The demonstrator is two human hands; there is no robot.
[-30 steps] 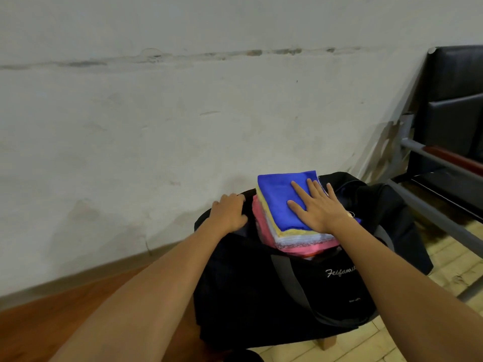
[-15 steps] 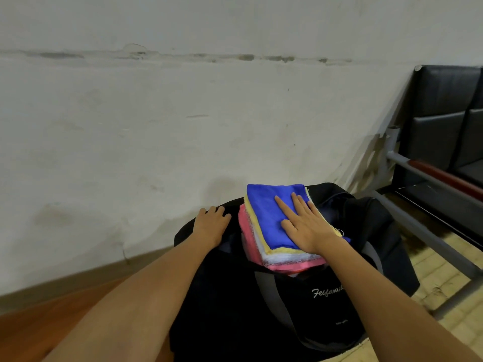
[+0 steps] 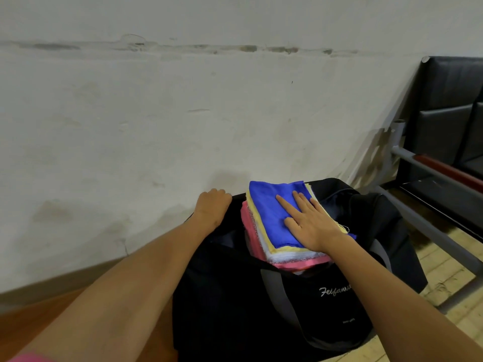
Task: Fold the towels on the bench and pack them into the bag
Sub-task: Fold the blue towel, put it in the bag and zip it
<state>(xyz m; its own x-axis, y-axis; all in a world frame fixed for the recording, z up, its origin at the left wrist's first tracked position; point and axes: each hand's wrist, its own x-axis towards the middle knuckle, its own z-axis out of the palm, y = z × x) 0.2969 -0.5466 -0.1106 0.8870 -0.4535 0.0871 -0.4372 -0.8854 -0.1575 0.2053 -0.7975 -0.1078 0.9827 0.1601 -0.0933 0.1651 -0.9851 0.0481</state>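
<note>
In the mouth of the black bag [image 3: 261,309] sits our stack of folded towels [image 3: 271,218] — blue on top, yellow, white and pink beneath. Our right hand [image 3: 311,226] lies flat on it, fingers straight; our left hand [image 3: 213,205] curls over the bag's far-left rim. The cloth looks soft, light and prone to sliding — we judge it best pressed from above, edges supported. Dark seats [image 3: 449,113] stand far right, the wall [image 3: 183,113] just behind.
</note>
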